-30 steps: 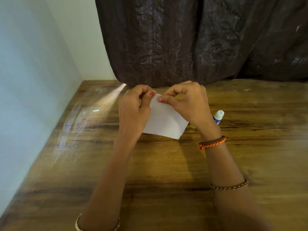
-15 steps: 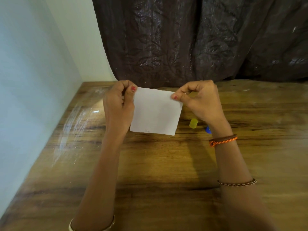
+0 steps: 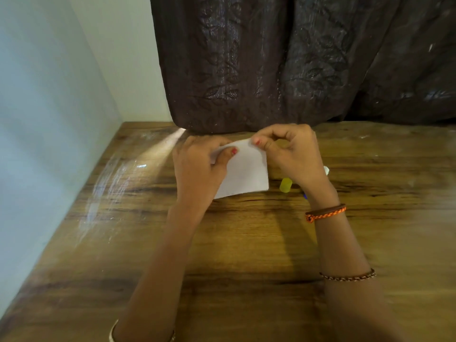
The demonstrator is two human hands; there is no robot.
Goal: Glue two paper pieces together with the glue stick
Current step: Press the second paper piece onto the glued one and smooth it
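A white paper piece (image 3: 244, 172) is held just above the wooden table (image 3: 246, 243), tilted. My left hand (image 3: 197, 166) grips its left side, thumb on top. My right hand (image 3: 293, 154) pinches its upper right corner between thumb and forefinger. Whether it is one sheet or two pressed together cannot be told. A yellow cap (image 3: 285, 185) lies on the table just right of the paper. The glue stick is mostly hidden behind my right wrist; only its white tip (image 3: 326, 170) and a bit of its blue body (image 3: 305, 195) show.
A dark patterned curtain (image 3: 296, 65) hangs along the table's far edge. A pale wall (image 3: 44, 119) borders the table on the left. Bare wood stretches in front of my hands and to the right.
The hands have come closer together on the paper, which has tilted and dropped lower toward the table. My right hand shifted left, and the glue stick's white tip shows again.
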